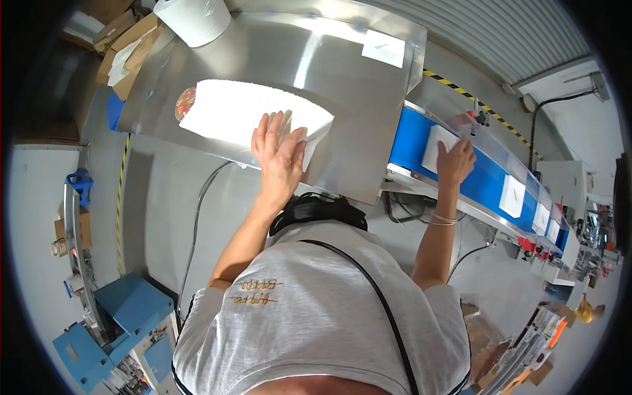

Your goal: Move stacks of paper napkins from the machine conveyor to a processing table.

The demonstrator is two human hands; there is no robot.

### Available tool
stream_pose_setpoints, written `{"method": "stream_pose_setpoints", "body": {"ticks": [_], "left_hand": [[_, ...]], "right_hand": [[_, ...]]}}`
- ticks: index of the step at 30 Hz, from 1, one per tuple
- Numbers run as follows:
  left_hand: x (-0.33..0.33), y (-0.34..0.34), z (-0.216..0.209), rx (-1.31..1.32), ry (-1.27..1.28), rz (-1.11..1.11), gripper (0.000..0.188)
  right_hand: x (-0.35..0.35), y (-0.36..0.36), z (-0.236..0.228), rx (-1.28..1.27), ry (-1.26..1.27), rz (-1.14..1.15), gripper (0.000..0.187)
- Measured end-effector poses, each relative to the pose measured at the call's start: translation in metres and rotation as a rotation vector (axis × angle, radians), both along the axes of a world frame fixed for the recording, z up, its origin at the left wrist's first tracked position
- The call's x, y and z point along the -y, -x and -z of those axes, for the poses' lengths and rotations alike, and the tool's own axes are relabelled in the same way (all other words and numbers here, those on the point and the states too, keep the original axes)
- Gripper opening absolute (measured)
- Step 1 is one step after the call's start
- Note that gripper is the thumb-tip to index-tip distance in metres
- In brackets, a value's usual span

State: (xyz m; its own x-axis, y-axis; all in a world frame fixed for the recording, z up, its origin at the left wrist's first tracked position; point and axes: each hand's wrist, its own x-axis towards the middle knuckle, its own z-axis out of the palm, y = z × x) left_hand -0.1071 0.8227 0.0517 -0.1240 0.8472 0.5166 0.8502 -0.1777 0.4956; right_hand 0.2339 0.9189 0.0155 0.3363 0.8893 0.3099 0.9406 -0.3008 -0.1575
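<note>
On the metal table lies a long row of white folded sheets or flat packets, its near right end fanned out. My left hand rests on that right end with its fingers spread, and the thumb side lies by the edge of the last pieces. To the right, a flat white packet is on the blue conveyor belt. My right hand is at the packet's right side, thumb on one side and bent fingers on the other; the fingertips are partly hidden. A round red-patterned object touches the row's left end.
More white packets lie farther along the belt, beside a clear guard. A white sheet lies at the table's far right corner. A large white roll and cardboard boxes stand at the far left. A cable runs across the floor.
</note>
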Motion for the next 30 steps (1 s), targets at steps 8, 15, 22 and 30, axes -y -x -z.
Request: {"method": "stream_pose_setpoints", "body": {"ticks": [8, 15, 22, 30], "left_hand": [[0.0, 0.003, -0.01, -0.029, 0.057, 0.103, 0.027], [-0.005, 0.021, -0.003, -0.026, 0.049, -0.019, 0.035], [-0.006, 0.021, -0.003, -0.006, 0.021, -0.006, 0.029], [-0.007, 0.023, -0.006, -0.057, 0.08, 0.063, 0.027]], "right_hand": [[-0.002, 0.153, -0.016, -0.495, 0.279, -1.172, 0.057], [-0.005, 0.09, 0.011, -1.35, 0.242, -0.546, 0.041], [-0.006, -0.003, 0.018, -0.22, -0.017, 0.027, 0.048], [-0.003, 0.144, -0.037, -0.665, 0.287, -1.018, 0.061]]}}
